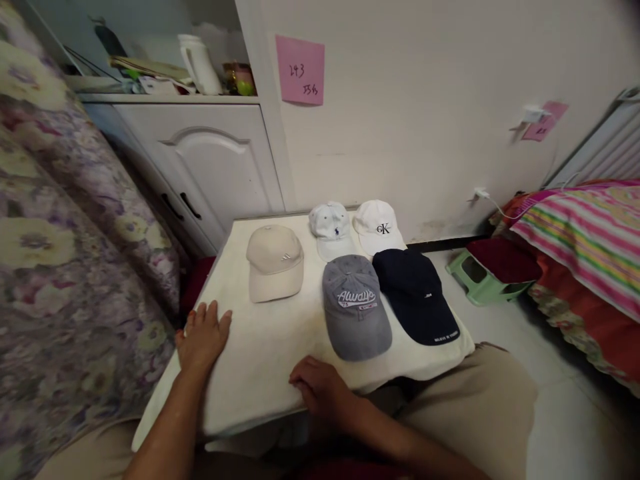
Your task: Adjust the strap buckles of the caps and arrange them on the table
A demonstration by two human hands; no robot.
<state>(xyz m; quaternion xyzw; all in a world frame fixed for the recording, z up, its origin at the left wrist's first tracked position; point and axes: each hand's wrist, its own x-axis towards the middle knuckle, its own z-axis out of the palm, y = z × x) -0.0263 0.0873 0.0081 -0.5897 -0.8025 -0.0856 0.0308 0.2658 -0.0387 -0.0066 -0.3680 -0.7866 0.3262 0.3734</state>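
Observation:
My left hand (pixel 204 333) lies flat on the cream cloth at the table's left edge, fingers spread and holding nothing. At the front edge rests my right hand (pixel 320 387), its fingers curled in with nothing showing in them. A beige cap (pixel 275 263) sits beyond my left hand. Nearest my right hand is a grey cap (pixel 353 307) with "Always" lettering. To its right lies a navy cap (pixel 417 293), its brim toward me. Behind are a pale blue cap (pixel 330 230) with a small dark emblem and a white cap (pixel 379 227) marked "CK".
The cream cloth (pixel 255 360) covers the small table. A floral curtain (pixel 75 267) hangs at left, beside a white cabinet (pixel 200 153). A pink note (pixel 300 70) is on the wall. At right stand a green stool (pixel 473 277) and a bed with a striped cover (pixel 590 233).

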